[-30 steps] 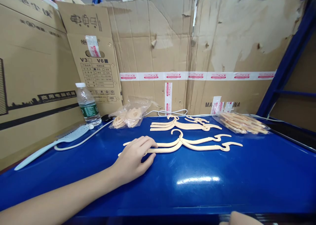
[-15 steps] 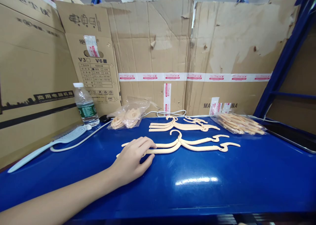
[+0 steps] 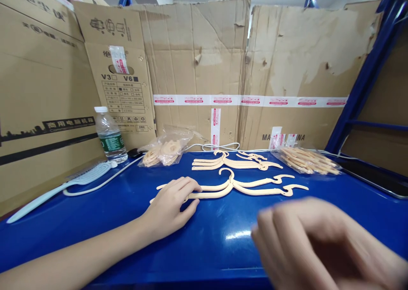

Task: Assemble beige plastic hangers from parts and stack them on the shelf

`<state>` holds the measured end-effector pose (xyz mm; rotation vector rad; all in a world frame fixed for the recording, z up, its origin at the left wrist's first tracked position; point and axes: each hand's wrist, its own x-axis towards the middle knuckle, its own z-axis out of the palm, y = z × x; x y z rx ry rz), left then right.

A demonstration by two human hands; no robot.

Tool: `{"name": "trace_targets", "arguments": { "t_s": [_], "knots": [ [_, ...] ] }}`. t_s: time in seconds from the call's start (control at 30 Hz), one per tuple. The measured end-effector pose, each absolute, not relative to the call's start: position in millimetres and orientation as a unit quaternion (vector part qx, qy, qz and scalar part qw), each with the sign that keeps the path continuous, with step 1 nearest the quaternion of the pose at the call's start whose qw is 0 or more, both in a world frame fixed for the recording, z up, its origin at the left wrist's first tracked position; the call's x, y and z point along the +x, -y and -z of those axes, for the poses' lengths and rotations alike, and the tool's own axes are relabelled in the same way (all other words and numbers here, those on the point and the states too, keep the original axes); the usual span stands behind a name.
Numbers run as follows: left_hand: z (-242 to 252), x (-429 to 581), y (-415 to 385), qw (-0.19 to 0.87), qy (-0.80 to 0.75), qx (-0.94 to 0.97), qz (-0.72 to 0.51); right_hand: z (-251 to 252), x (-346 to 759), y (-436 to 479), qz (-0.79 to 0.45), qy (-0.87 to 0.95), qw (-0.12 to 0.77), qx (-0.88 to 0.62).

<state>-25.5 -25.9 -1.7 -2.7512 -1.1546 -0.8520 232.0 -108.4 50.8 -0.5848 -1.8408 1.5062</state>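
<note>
A cream plastic clothes hanger point(image 3: 223, 193) lies on the blue table, its two pairs of arms spread around a hook. My left hand point(image 3: 174, 201) lies over its left arms, fingers curled across the far side and thumb on the near side, partly hiding them. Close to the camera, at the lower right, is my right hand point(image 3: 306, 243), blurred, its fingers curled together. Whether anything sits inside those fingers is hidden. Just behind the hanger lies a stack of similar hanger parts point(image 3: 239, 164), with small loose pieces point(image 3: 251, 156) beyond.
Clear bags of cream parts lie at the back, one left point(image 3: 165, 153) and one right point(image 3: 307, 159). On the left are a water bottle point(image 3: 111, 139) and a light blue hairbrush point(image 3: 79, 179). A phone point(image 3: 376, 177) lies right. Cardboard point(image 3: 197, 69) walls the back.
My right hand has come into view at the lower right. My left hand and the hanger have stayed in place.
</note>
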Motion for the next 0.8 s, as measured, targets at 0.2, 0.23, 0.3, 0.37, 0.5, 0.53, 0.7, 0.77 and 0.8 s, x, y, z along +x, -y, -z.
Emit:
{"name": "trace_targets", "arguments": {
  "t_s": [0.2,0.23,0.3,0.37,0.5,0.53,0.7,0.77,0.8],
  "knots": [
    [2,-24,26,0.021,0.371,-0.886,0.276,-79,281,-24,-0.293,0.751,0.423,-0.414],
    [2,-24,26,0.020,0.371,-0.887,0.276,-76,294,-49,-0.222,0.755,0.395,-0.473],
    [2,-24,26,0.018,0.370,-0.886,0.278,-66,318,-92,-0.097,0.761,0.314,-0.559],
    [2,-24,26,0.017,0.370,-0.885,0.281,-55,333,-122,-0.023,0.764,0.240,-0.598],
    [1,-23,27,0.010,0.367,-0.889,0.274,-33,342,-149,0.032,0.768,0.190,-0.610],
    [0,-23,27,0.009,0.366,-0.890,0.272,-28,343,-151,0.044,0.770,0.178,-0.611],
    [1,-23,26,0.011,0.359,-0.892,0.273,-13,350,-153,0.088,0.777,0.129,-0.610],
    [1,-23,26,0.006,0.356,-0.893,0.275,-11,353,-153,0.097,0.782,0.113,-0.605],
    [1,-23,26,0.003,0.354,-0.894,0.275,-10,354,-153,0.102,0.783,0.107,-0.604]
  ]
}}
